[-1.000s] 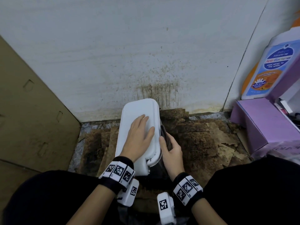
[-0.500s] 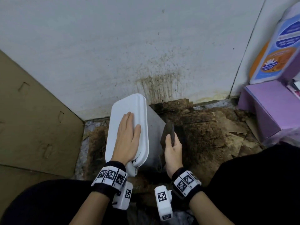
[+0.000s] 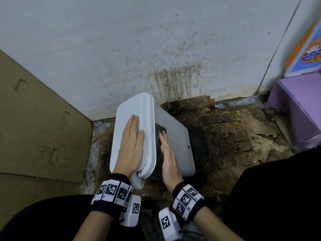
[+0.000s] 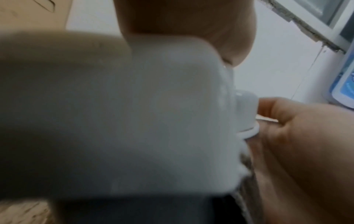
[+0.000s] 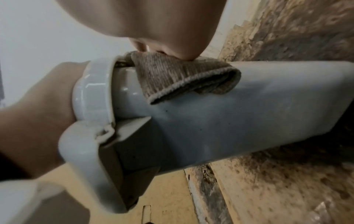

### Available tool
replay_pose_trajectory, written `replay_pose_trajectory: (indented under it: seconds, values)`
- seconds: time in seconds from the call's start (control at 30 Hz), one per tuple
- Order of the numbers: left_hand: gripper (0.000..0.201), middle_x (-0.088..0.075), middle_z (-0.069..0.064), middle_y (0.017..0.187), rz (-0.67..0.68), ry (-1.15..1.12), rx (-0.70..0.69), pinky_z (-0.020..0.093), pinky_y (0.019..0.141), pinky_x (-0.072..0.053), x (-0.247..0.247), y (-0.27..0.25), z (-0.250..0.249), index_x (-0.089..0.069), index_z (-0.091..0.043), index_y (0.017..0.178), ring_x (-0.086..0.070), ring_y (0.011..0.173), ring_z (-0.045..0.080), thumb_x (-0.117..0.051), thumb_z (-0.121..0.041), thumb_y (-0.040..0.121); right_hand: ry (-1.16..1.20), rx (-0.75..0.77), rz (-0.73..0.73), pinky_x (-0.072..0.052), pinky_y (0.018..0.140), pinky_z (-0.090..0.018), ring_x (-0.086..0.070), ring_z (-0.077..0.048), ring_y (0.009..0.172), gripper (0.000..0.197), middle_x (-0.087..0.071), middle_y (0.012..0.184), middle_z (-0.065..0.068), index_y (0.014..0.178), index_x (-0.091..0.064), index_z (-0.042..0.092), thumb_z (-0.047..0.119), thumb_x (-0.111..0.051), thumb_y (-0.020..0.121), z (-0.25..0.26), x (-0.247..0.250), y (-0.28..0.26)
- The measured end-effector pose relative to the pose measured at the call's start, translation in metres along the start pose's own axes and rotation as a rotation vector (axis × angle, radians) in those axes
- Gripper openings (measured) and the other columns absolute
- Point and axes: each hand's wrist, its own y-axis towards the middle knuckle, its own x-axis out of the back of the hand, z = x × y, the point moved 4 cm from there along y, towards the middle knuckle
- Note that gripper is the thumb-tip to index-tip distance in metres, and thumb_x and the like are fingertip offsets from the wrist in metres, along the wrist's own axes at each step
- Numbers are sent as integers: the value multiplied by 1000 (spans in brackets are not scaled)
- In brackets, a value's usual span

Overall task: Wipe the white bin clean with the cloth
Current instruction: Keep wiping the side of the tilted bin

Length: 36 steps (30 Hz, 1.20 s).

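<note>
The white bin [image 3: 175, 136] leans over to the left on the floor, with its lid [image 3: 133, 108] facing up and left. My left hand [image 3: 132, 145] lies flat on the lid with straight fingers. My right hand [image 3: 166, 153] presses a dark grey-brown cloth [image 3: 159, 131] against the bin's side wall, just under the lid rim, fingers stretched along it. The right wrist view shows the folded cloth [image 5: 184, 75] pinned under the hand on the bin wall [image 5: 249, 106], which carries small dark specks. The left wrist view is mostly a blur of the lid [image 4: 134, 106].
A stained white wall [image 3: 173, 49] stands close behind the bin. The floor [image 3: 234, 133] is covered with dirty, torn brown cardboard. A brown cardboard panel [image 3: 34, 127] closes the left side. A purple box [image 3: 298, 105] and a large bottle [image 3: 305, 54] stand at the right.
The bin has tipped further to the left, showing more of its side wall. My right hand has slid forward with the cloth along that wall. My left hand stays flat on the lid.
</note>
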Motion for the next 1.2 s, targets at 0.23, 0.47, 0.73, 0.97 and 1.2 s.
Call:
replay_pose_trajectory:
  seconds: [0.23, 0.47, 0.73, 0.97, 1.2]
  values:
    - [57, -12, -16, 172, -17, -51, 12, 25, 128, -6, 7, 0, 13, -16, -27, 165, -9, 157, -2, -30, -41, 112, -495, 223, 18, -4, 123, -18, -4, 3, 152, 47, -10, 168, 15, 152, -13, 45, 28, -27, 110, -9, -4, 2]
    - [61, -8, -13, 173, -6, -29, 18, 28, 129, -5, 9, 2, 24, -11, -27, 166, -6, 157, -1, -27, -44, 110, -513, 297, 50, -3, 126, -28, -2, -3, 155, 51, 0, 169, 16, 158, -2, 36, 36, -17, 109, -16, -12, 8]
    - [58, -2, -17, 173, 12, -36, 26, 28, 130, -1, 15, -1, 35, -7, -28, 166, -1, 156, -6, -29, -37, 114, -500, 84, -43, -3, 126, -25, -1, 3, 154, 54, -3, 170, 12, 161, -9, 30, 36, -17, 109, -84, 34, 21]
    - [56, -4, -20, 172, 10, -51, 27, 17, 126, 0, 18, -1, 41, -10, -30, 166, -1, 155, -9, -31, -35, 114, -452, -193, -133, 7, 121, -17, 6, 0, 153, 51, 6, 170, 6, 160, -3, 27, 24, -19, 112, -138, 82, 31]
    - [58, -6, -19, 173, -4, -42, 13, 13, 125, 0, 18, 1, 42, -11, -28, 166, -1, 156, -8, -30, -36, 112, -365, -176, -197, 5, 124, -22, 4, -5, 155, 50, 1, 170, 6, 159, -9, 27, 20, -21, 111, -130, 69, 31]
